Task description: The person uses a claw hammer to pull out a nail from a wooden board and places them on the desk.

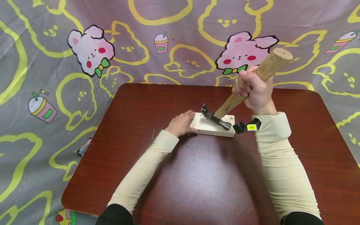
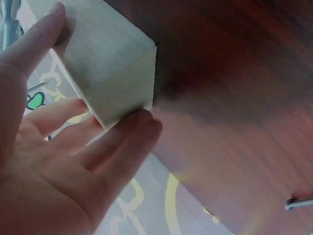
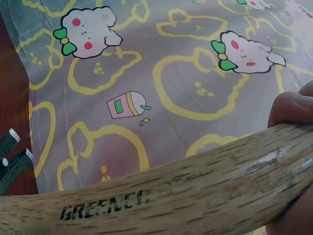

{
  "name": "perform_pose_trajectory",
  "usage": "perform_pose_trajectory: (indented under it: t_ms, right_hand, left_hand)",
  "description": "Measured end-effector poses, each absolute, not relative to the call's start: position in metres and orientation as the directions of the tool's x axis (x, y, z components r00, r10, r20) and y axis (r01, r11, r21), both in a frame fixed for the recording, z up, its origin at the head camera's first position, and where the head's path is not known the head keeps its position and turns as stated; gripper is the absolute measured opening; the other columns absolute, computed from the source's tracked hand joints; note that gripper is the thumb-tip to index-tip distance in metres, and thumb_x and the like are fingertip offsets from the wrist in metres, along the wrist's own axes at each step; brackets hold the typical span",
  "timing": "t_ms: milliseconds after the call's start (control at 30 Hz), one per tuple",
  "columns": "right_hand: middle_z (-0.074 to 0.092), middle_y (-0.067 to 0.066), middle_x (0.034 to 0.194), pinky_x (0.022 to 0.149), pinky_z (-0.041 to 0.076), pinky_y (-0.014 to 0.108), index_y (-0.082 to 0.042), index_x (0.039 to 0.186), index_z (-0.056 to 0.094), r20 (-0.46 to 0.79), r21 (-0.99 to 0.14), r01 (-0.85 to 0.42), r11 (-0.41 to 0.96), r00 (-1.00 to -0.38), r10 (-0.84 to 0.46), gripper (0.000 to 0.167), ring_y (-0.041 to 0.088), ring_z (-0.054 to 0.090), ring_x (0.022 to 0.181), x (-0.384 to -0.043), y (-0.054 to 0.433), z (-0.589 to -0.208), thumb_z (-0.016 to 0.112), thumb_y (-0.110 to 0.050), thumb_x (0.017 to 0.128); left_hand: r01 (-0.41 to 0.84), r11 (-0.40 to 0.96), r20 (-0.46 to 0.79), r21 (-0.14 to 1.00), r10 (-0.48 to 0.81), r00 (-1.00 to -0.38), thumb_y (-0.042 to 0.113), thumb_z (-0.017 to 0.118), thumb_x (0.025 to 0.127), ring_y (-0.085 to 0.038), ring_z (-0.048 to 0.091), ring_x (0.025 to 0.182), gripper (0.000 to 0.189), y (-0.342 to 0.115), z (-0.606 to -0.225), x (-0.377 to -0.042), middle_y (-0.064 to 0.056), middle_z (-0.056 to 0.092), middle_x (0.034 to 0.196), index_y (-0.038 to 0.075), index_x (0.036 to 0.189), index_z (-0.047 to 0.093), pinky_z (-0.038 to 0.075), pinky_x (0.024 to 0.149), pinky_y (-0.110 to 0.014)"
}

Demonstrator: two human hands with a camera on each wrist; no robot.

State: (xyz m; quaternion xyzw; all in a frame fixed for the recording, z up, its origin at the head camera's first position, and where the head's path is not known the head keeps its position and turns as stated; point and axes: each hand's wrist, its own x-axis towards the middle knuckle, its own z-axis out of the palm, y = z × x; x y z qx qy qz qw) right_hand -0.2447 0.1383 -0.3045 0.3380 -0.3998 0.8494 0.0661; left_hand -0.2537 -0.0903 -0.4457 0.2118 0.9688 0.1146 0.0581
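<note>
My right hand (image 1: pixel 257 89) grips the wooden handle of a claw hammer (image 1: pixel 229 104), which is tilted up to the right. The hammer's dark head lies over a pale wooden block (image 1: pixel 212 131), claw toward the left and striking face toward the right. A thin nail (image 2: pixel 38 87) shows beside the block in the left wrist view. Whether the claw touches it cannot be told. My left hand (image 1: pixel 181 123) holds the block's left end, thumb on one side and fingers round the other. In the right wrist view, the lettered handle (image 3: pixel 161 196) crosses the palm.
A loose nail (image 1: pixel 153 133) lies on the brown table (image 1: pixel 197 175) left of my left hand, with another partly hidden nearer it. A patterned cloth (image 1: pixel 180 31) hangs behind the table and along its left side.
</note>
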Motion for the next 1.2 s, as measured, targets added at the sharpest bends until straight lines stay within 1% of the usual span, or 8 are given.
perform_pose_trajectory:
  t_ms: [100,200,333,500,700,900,1100,1200]
  right_hand:
    - [0.026,0.004,0.041,0.036,0.015,0.031,-0.001,0.055,0.031,0.630,-0.640,-0.393,-0.660,-0.760,-0.158,0.037,0.015,0.021,0.035,-0.241,0.137,-0.304,0.053,0.005,0.084]
    - [0.026,0.004,0.041,0.037,0.015,0.031,0.000,0.054,0.030,0.631,-0.638,-0.402,-0.656,-0.762,-0.146,0.037,0.015,0.021,0.035,-0.237,0.137,-0.303,0.052,0.006,0.083]
    - [0.025,0.004,0.042,0.036,0.016,0.031,0.001,0.055,0.030,0.634,-0.631,-0.411,-0.658,-0.762,-0.132,0.035,0.016,0.021,0.035,-0.230,0.137,-0.301,0.050,0.007,0.083]
    - [0.024,0.004,0.042,0.036,0.016,0.031,0.000,0.055,0.030,0.651,-0.625,-0.416,-0.661,-0.745,-0.147,0.035,0.016,0.022,0.035,-0.221,0.135,-0.294,0.050,0.008,0.083]
    - [0.024,0.004,0.042,0.035,0.016,0.031,0.000,0.056,0.031,0.662,-0.608,-0.393,-0.690,-0.731,-0.167,0.034,0.015,0.022,0.035,-0.205,0.131,-0.282,0.050,0.009,0.082]
    - [0.022,0.003,0.042,0.034,0.016,0.030,-0.001,0.054,0.028,0.663,-0.608,-0.375,-0.700,-0.724,-0.189,0.036,0.015,0.022,0.034,-0.192,0.127,-0.276,0.048,0.009,0.083]
    - [0.021,0.003,0.043,0.034,0.016,0.029,-0.001,0.054,0.026,0.679,-0.587,-0.347,-0.732,-0.704,-0.211,0.039,0.015,0.022,0.035,-0.186,0.125,-0.272,0.049,0.009,0.083]
    - [0.021,0.003,0.043,0.034,0.016,0.029,-0.001,0.054,0.026,0.681,-0.585,-0.342,-0.735,-0.699,-0.216,0.039,0.014,0.022,0.035,-0.184,0.125,-0.271,0.049,0.010,0.084]
  left_hand:
    - [0.406,0.883,-0.068,0.235,0.432,-0.899,0.051,0.076,0.076,-0.031,0.053,0.128,0.085,-0.092,-0.444,-0.252,-0.012,0.042,0.151,0.011,0.144,0.045,0.050,0.097,-0.045]
    - [0.416,0.875,-0.048,0.249,0.440,-0.897,0.055,0.069,0.081,-0.031,0.045,0.136,0.084,-0.095,-0.442,-0.250,-0.015,0.038,0.153,0.009,0.146,0.042,0.044,0.106,-0.045]
    - [0.415,0.853,0.043,0.316,0.424,-0.904,0.047,0.064,0.089,-0.031,0.045,0.136,0.071,-0.100,-0.435,-0.244,-0.013,0.045,0.149,0.007,0.144,0.044,0.039,0.110,-0.045]
    - [0.429,0.821,0.174,0.377,0.393,-0.903,0.029,0.063,0.093,-0.024,0.054,0.126,0.052,-0.104,-0.426,-0.234,-0.008,0.058,0.137,0.009,0.139,0.051,0.045,0.105,-0.038]
    - [0.501,0.711,0.277,0.494,0.417,-0.866,0.016,0.064,0.091,-0.023,0.063,0.113,0.044,-0.101,-0.425,-0.222,-0.010,0.065,0.123,0.004,0.132,0.057,0.050,0.097,-0.035]
    - [0.550,0.645,0.332,0.530,0.440,-0.835,0.013,0.065,0.090,-0.024,0.067,0.102,0.038,-0.094,-0.427,-0.214,-0.010,0.068,0.115,0.003,0.126,0.061,0.053,0.091,-0.034]
    - [0.576,0.637,0.319,0.512,0.481,-0.816,0.013,0.065,0.090,-0.022,0.069,0.096,0.019,-0.092,-0.423,-0.210,-0.008,0.071,0.108,0.006,0.107,0.068,0.054,0.084,-0.034]
    - [0.591,0.631,0.316,0.503,0.502,-0.805,0.013,0.065,0.090,-0.022,0.069,0.094,0.016,-0.091,-0.422,-0.210,-0.009,0.071,0.106,0.005,0.103,0.068,0.054,0.084,-0.034]
